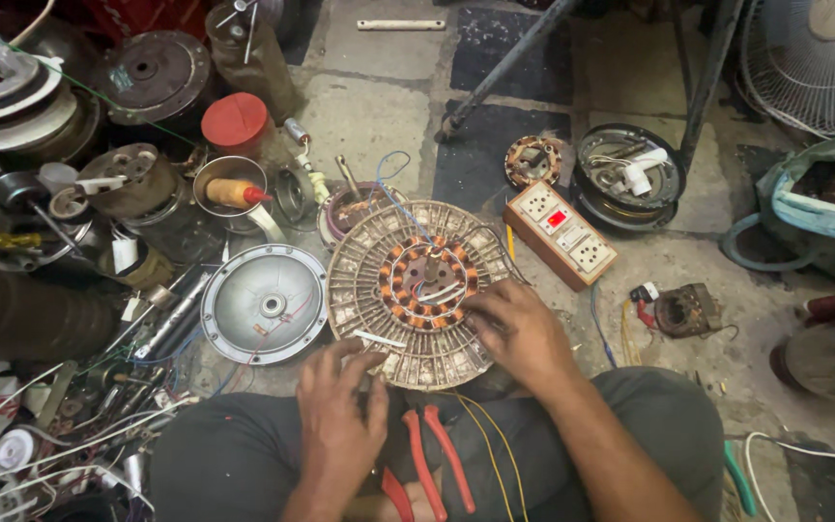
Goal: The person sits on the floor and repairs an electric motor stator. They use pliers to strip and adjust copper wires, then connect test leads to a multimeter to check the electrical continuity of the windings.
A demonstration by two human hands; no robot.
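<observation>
The floor (379,106) is stone, with bare room at the top middle; the left side is packed with a pile of old motor parts (79,174). A big round fan motor (417,290) lies flat in the middle, just in front of the person's knees; its ribbed edge is free at the top, and a ring of copper coils (429,280) sits at its centre. A round grey metal cover (265,303) lies just beside its left edge; a box with sockets (561,233) lies near its right edge. The right hand (519,329) rests on the motor's right side, fingers bent and pressing down on the ribs, holding nothing. The left hand (340,406) touches the motor's near edge, fingers spread, next to a small white strip (379,339); I cannot tell if it grips the strip. Red-handled pliers (432,459) lie on the lap, between the arms; thin yellow wires (490,440) run beside them.
</observation>
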